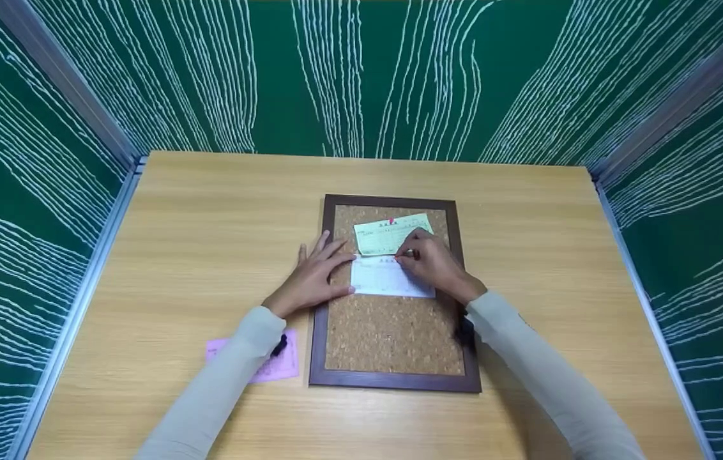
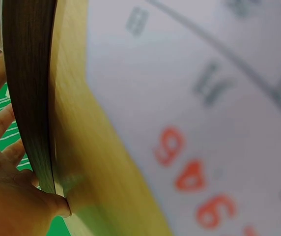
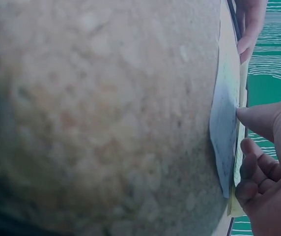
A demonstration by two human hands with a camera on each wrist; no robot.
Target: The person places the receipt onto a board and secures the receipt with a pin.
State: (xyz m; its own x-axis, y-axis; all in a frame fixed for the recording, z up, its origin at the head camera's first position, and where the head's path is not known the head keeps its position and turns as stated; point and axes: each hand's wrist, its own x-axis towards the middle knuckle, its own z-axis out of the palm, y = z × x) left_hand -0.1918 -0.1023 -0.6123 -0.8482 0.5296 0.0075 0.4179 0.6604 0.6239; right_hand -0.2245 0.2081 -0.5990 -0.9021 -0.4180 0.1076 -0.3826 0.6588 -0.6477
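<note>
A cork board [image 1: 393, 332] in a dark brown frame lies flat on the wooden table [image 1: 208, 217]. A green slip [image 1: 387, 236] sits near its top under a red pin [image 1: 391, 221], and a white slip [image 1: 384, 281] lies just below it. My left hand [image 1: 323, 262] rests flat, fingers straight, on the frame's left side and the white slip's left edge. My right hand [image 1: 409, 254] has its fingers curled at the white slip's top edge and pinches a small pin there. In the right wrist view the thumb [image 3: 258, 118] touches the white slip [image 3: 224, 123] on the cork [image 3: 96, 113].
A pink slip [image 1: 278, 367] lies on the table left of the board, partly under my left forearm; it fills the left wrist view as a blurred paper with red digits [image 2: 204, 98]. Green patterned walls [image 1: 361, 76] close in three sides.
</note>
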